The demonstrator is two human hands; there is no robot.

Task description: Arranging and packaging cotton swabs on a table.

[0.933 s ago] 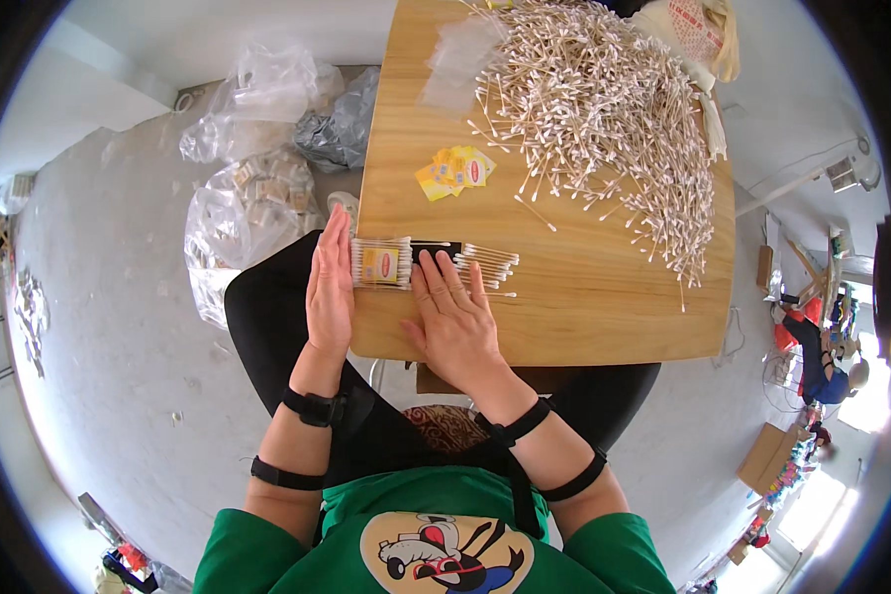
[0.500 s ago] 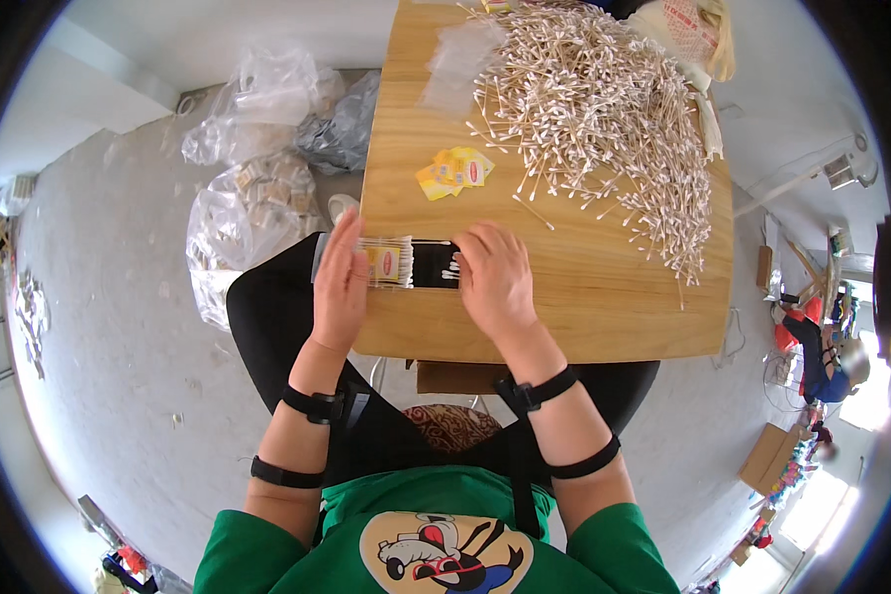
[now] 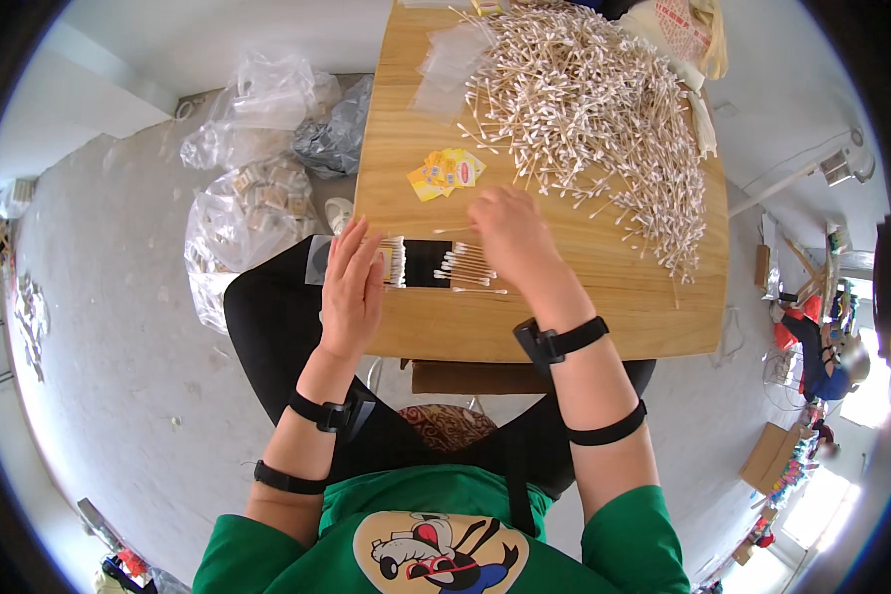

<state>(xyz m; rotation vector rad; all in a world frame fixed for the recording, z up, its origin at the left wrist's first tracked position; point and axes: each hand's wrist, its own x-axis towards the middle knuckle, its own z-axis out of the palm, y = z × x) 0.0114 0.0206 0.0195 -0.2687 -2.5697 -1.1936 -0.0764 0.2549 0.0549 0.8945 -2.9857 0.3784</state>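
Head view: observed left hand [image 3: 353,292], fingers released, over cotton-swab pack [image 3: 396,262], apparently steadying it; right hand [image 3: 510,236] curled beside single swab [image 3: 451,231], cannot tell whether grasping.

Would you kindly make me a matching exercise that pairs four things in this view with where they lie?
1. Large heap of white-tipped cotton swabs
2. Small overlapping yellow cards
3. Flat black rectangle
4. Crumpled grey plastic bag

A. Between the left hand and the right hand
B. Off the light wooden table, to its left
C. Across the table's far right part
D. On the table, left of the heap

Pairs: 1-C, 2-D, 3-A, 4-B.
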